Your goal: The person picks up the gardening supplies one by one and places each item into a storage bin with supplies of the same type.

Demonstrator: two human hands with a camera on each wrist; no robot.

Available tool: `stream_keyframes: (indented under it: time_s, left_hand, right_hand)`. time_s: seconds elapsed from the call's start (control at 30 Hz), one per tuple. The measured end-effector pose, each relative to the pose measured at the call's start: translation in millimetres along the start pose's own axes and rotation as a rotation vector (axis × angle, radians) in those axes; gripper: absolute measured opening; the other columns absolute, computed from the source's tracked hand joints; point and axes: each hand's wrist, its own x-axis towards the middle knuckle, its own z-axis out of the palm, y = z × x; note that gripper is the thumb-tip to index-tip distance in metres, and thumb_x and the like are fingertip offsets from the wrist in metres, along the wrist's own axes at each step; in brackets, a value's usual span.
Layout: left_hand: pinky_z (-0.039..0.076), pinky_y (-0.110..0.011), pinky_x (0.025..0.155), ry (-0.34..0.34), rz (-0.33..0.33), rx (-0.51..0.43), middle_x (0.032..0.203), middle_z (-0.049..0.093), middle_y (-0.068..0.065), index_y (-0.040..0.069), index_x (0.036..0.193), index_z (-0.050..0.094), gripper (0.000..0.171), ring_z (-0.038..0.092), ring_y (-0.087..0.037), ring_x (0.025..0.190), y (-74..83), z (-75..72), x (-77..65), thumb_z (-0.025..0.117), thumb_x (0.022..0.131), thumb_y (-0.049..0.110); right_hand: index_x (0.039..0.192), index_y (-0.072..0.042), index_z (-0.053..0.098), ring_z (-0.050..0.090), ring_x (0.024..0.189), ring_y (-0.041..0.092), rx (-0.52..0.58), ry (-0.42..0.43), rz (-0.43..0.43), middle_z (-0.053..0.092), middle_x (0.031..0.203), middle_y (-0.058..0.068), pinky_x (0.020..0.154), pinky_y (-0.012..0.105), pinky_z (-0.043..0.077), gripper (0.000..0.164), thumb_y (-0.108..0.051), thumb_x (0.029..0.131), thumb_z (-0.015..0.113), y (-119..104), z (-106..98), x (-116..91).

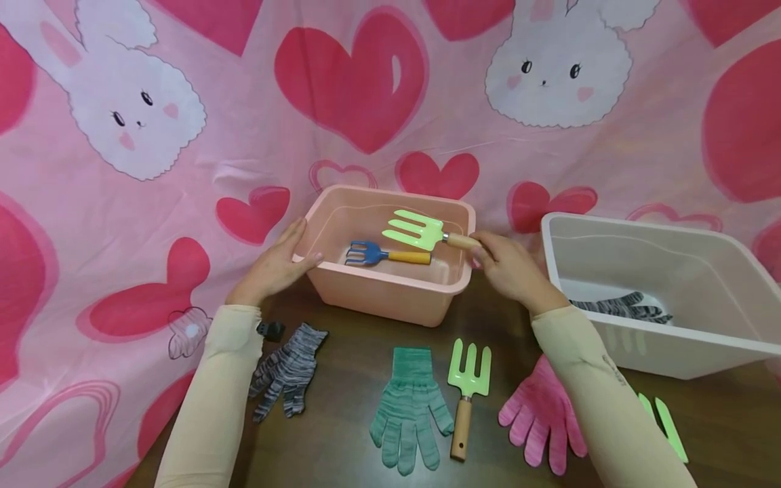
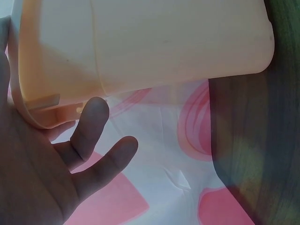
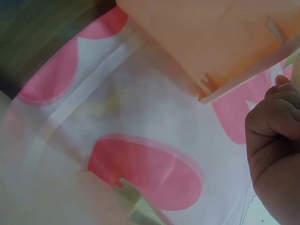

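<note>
My right hand (image 1: 506, 268) grips the wooden handle of a light-green garden fork (image 1: 421, 232), its three tines pointing left over the pink bin (image 1: 390, 308). Inside that bin lies a small blue hand rake (image 1: 366, 253) with a yellow handle. At the bin's left end, my left hand (image 1: 274, 264) holds the rim, the thumb over the front corner. The left wrist view shows this hand (image 2: 42, 168) at the rim, two fingers apart from the wall. In the right wrist view the curled right hand (image 3: 276, 126) is beside the bin, most of the fork out of frame.
On the dark table (image 1: 348, 379) lie a grey-striped glove (image 1: 289, 369), a green glove (image 1: 407, 413), another green fork (image 1: 468, 379) and a pink glove (image 1: 546, 417). A white bin (image 1: 659, 346) at right holds a dark striped glove (image 1: 625, 308). Green tines (image 1: 671, 430) show beside the right sleeve.
</note>
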Motion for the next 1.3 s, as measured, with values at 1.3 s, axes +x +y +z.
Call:
stream_keyframes:
  time_s: [1.3]
  left_hand:
    - [0.022,-0.058,0.117,0.039,0.002,0.083,0.169,0.007,-0.005,0.017,0.164,0.008,0.093,0.015,-0.035,0.152,2.9,3.4,2.1,0.049,0.096,0.065]
  right_hand:
    - [0.111,-0.005,0.058,0.057,0.091,0.034,-0.003,-0.119,-0.123,0.06,0.092,0.013,0.085,0.052,0.047,0.016,-0.019,0.103,0.058,-20.3,23.2,80.1]
